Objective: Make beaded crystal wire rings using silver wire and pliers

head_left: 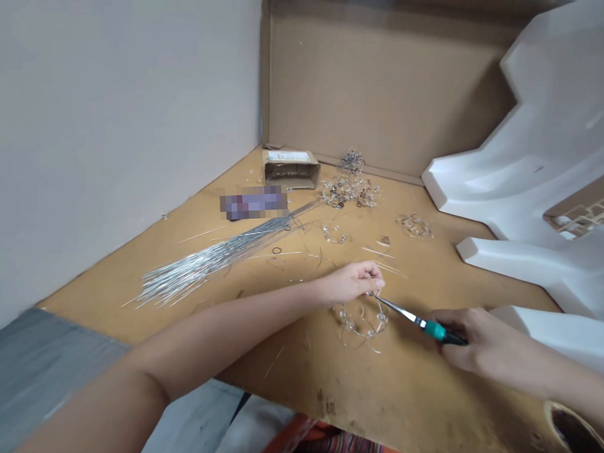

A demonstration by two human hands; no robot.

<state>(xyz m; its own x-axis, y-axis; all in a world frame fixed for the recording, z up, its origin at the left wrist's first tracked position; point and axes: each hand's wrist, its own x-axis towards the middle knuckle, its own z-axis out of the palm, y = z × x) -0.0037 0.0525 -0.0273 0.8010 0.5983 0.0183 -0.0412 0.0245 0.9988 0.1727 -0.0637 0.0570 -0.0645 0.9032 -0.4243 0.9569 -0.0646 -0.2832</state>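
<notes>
Pinching the top of a tangle of wire loops, the left hand sits closed, its fingertips drawn tight together on the wire, right beside the nose of the pliers. The right hand has its grip wrapped firmly round the teal handles, and the slim steel tips reach in to the wire just under those fingertips. The loops lie on the near part of the tabletop, right of centre, and look light and springy, apt to bend easily and snag on one another. Any small beads on them may be fragile, so a single stiff strand seems a safer place to take hold than the whole tangle. Farther off, a long bundle of silver rods fans out to the left, with small heaps of loops beyond it, near a cardboard box in the far corner. White plastic moulding rises on the right.
</notes>
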